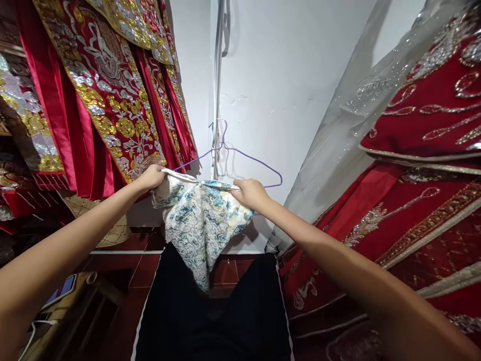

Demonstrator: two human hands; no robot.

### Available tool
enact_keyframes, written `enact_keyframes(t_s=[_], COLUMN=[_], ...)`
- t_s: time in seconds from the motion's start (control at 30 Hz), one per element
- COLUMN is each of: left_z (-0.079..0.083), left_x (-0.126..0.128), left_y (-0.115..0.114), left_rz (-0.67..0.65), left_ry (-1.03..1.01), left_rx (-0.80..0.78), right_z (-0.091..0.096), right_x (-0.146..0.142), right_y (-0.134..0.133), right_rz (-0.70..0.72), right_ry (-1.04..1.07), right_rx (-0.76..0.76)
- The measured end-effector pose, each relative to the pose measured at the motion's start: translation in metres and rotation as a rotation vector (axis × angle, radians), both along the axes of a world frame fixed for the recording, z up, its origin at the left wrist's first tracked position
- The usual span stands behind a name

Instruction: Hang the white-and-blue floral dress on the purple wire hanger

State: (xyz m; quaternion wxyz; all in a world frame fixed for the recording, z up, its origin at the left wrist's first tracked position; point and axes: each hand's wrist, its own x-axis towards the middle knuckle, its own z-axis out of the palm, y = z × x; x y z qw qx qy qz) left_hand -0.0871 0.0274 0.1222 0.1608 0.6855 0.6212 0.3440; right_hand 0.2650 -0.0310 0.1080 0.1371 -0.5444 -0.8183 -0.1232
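A white garment with a blue, green and yellow floral pattern (188, 215) hangs stretched between my two hands. My left hand (152, 176) is closed on the left end of its white upper edge. At the other end, my right hand (251, 194) pinches the same edge, thumb lying along it. The cloth drops in folds to a point over my dark trousers. Just behind the edge, a purple hanger (259, 163) hangs by its hook from a thin vertical rail (217, 90). The garment covers the hanger's lower part, so I cannot tell whether they touch.
Red costumes with gold and silver embroidery (124, 115) hang on the left. Red beaded garments (424, 105), partly under clear plastic (338, 120), fill the right. A phone (63, 290) with a white cable lies on a wooden stool (69, 306) at lower left. A white wall (285, 65) stands ahead.
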Motion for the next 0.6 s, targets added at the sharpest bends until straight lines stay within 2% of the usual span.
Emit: enact_keyframes(t_s=[0.1, 0.2, 0.3, 0.43, 0.53, 0.6], left_z=[-0.003, 0.002, 0.015, 0.03, 0.034, 0.036], left_x=[0.006, 0.019, 0.044, 0.072, 0.067, 0.056], left_y=[0.013, 0.019, 0.019, 0.013, 0.01, 0.011], left_rz=[-0.042, -0.076, -0.111, -0.272, -0.34, -0.346], left_ry=[-0.011, -0.016, -0.029, 0.059, 0.193, 0.264], left_rx=[-0.068, -0.063, 0.019, 0.236, 0.323, 0.302], right_z=[0.007, 0.015, 0.016, 0.008, 0.004, 0.007], right_x=[0.007, 0.016, 0.016, 0.012, 0.028, 0.049], right_y=[-0.002, 0.0, 0.001, -0.004, -0.006, -0.004], right_rz=[-0.029, -0.034, 0.041, 0.121, 0.159, 0.1], right_ry=[-0.047, -0.025, 0.043, 0.135, 0.266, 0.384], right_rx=[0.011, 0.004, -0.048, -0.079, -0.114, -0.055])
